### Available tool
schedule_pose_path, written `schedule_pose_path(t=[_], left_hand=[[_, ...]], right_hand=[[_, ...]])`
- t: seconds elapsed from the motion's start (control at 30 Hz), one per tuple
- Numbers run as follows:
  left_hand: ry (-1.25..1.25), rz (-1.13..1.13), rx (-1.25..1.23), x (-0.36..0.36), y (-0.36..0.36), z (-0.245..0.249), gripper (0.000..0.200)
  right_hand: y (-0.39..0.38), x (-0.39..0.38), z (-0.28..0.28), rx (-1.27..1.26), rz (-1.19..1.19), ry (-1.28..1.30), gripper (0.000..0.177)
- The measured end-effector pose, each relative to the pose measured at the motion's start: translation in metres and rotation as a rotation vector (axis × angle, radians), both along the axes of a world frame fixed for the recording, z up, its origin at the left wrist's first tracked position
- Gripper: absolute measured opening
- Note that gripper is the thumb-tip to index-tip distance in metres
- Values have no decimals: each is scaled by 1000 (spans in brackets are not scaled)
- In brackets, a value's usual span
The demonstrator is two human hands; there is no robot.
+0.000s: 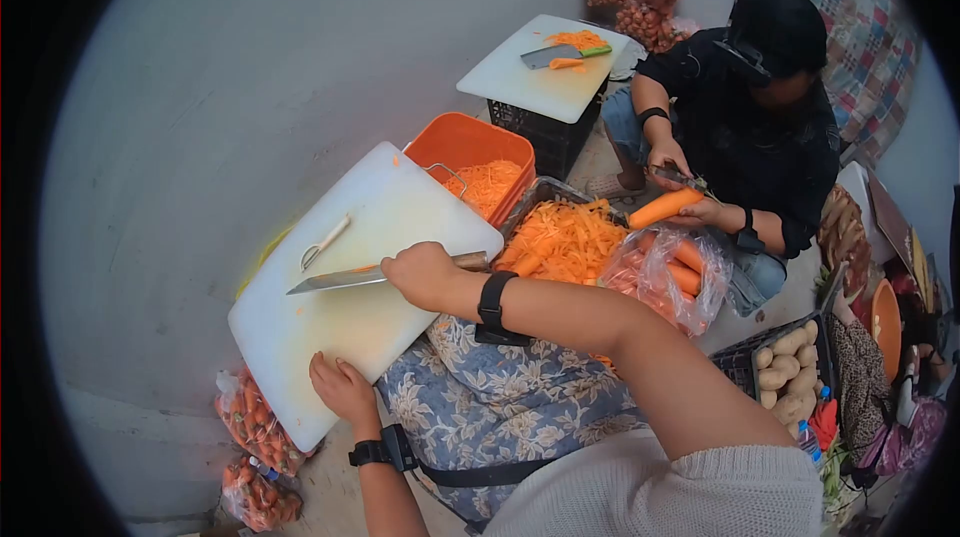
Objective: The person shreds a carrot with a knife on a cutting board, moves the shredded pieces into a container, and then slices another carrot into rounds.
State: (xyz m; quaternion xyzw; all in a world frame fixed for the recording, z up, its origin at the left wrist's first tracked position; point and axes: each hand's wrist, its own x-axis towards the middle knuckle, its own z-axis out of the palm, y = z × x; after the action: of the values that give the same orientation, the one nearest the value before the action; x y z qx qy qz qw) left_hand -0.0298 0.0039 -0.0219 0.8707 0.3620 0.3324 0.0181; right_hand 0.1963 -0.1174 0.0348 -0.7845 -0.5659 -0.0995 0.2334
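Note:
My right hand (420,274) is closed over a large knife (338,281), its blade lying low over the white cutting board (285,337) and pointing left. The end of a wooden handle shows beyond my fist, and a bit of carrot sits by the blade. Near the board's lower edge, my left hand (343,392) rests with its fingers stretched out on the surface, holding nothing. A white-handled peeler (326,243) lies on the board above the knife. Only small orange scraps are on the board.
An orange bucket (425,142) and a dark crate hold shredded carrot (565,242). A co-worker (755,127) peels a carrot (668,208) beside a plastic bag of carrots (685,277). Another board (500,67) bears a cleaver (550,58). Potatoes (790,369) fill a crate at right.

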Motion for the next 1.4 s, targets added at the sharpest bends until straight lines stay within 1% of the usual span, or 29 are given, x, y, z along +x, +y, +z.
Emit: schedule_pose_path(t=[0.07, 0.1, 0.13, 0.17, 0.23, 0.27, 0.33, 0.4, 0.47, 0.53, 0.6, 0.63, 0.7, 0.73, 0.77, 0.83, 0.87, 0.9, 0.97, 1.0, 1.07, 1.1, 1.17, 1.2, 1.27, 1.3, 1.37, 1.4], left_hand=[[-11, 62, -12, 1, -2, 4, 33], [-1, 48, -11, 0, -1, 4, 33], [46, 44, -22, -1, -1, 4, 32], [91, 45, -31, -2, 0, 5, 32], [109, 46, -31, -3, -1, 6, 32], [116, 50, -36, -2, -2, 6, 31], [126, 48, -48, -1, -3, 8, 31], [142, 62, -67, -4, -6, 10, 31], [115, 33, -73, -3, -9, 12, 31], [124, 61, -70, 0, -7, 6, 31], [128, 79, -54, -3, -4, 6, 32], [133, 90, -60, -1, -5, 6, 32], [147, 104, -62, 0, -7, 7, 33], [148, 96, -64, -1, -7, 7, 33], [141, 91, -66, 0, -8, 8, 33], [135, 94, -49, 0, -11, 8, 33], [129, 90, -39, 0, -11, 9, 33], [124, 98, -30, 0, -10, 8, 33], [132, 107, -21, -1, -8, 5, 34], [135, 120, -19, -1, -8, 4, 34], [126, 113, -24, 0, -9, 5, 34], [121, 100, -30, 0, -9, 7, 35], [124, 112, -23, -1, -9, 7, 35], [126, 119, -24, -1, -9, 6, 34], [114, 120, -22, -1, -10, 6, 34], [110, 115, -28, 0, -11, 6, 34], [98, 114, -28, 1, -12, 7, 35], [94, 106, -37, 0, -12, 8, 35]], right_hand=[[11, -7, -11, -8, -15, 14, 9], [16, -9, -16, -4, 24, 49, 11], [14, -11, -16, 0, 68, 85, 13], [10, -10, -18, 1, 61, 95, 13], [-2, -8, -19, -162, 144, 39, 19], [-11, -7, -17, -161, 143, 48, 19], [-31, -6, -17, 31, 107, 199, 21], [-52, 0, -23, 282, 33, 322, 19], [-85, 14, -30, 498, -93, 403, 13], [-113, 32, -59, 450, -293, 544, 11], [-129, 46, -81, 547, -178, 714, 12], [-126, 48, -82, 552, -171, 716, 12], [-121, 42, -85, 656, -237, 592, 14], [-116, 43, -90, 693, -294, 575, 15], [-111, 48, -95, 698, -288, 580, 15], [-105, 60, -110, 676, -422, 734, 19], [-103, 65, -124, 707, -500, 749, 16], [-104, 71, -138, 714, -489, 750, 16], [-113, 83, -168, 246, -623, 688, 20], [-116, 83, -171, 252, -615, 683, 20], [-124, 76, -180, -387, -404, 462, 34], [-125, 77, -184, -383, -398, 464, 34], [-123, 83, -193, -530, -357, 387, 43], [-119, 88, -197, -519, -352, 378, 43], [-113, 91, -198, -715, -321, 296, 39], [-113, 93, -197, -705, -317, 287, 39], [-113, 93, -197, -848, -261, 211, 40], [-119, 90, -198, -834, -254, 202, 40]])
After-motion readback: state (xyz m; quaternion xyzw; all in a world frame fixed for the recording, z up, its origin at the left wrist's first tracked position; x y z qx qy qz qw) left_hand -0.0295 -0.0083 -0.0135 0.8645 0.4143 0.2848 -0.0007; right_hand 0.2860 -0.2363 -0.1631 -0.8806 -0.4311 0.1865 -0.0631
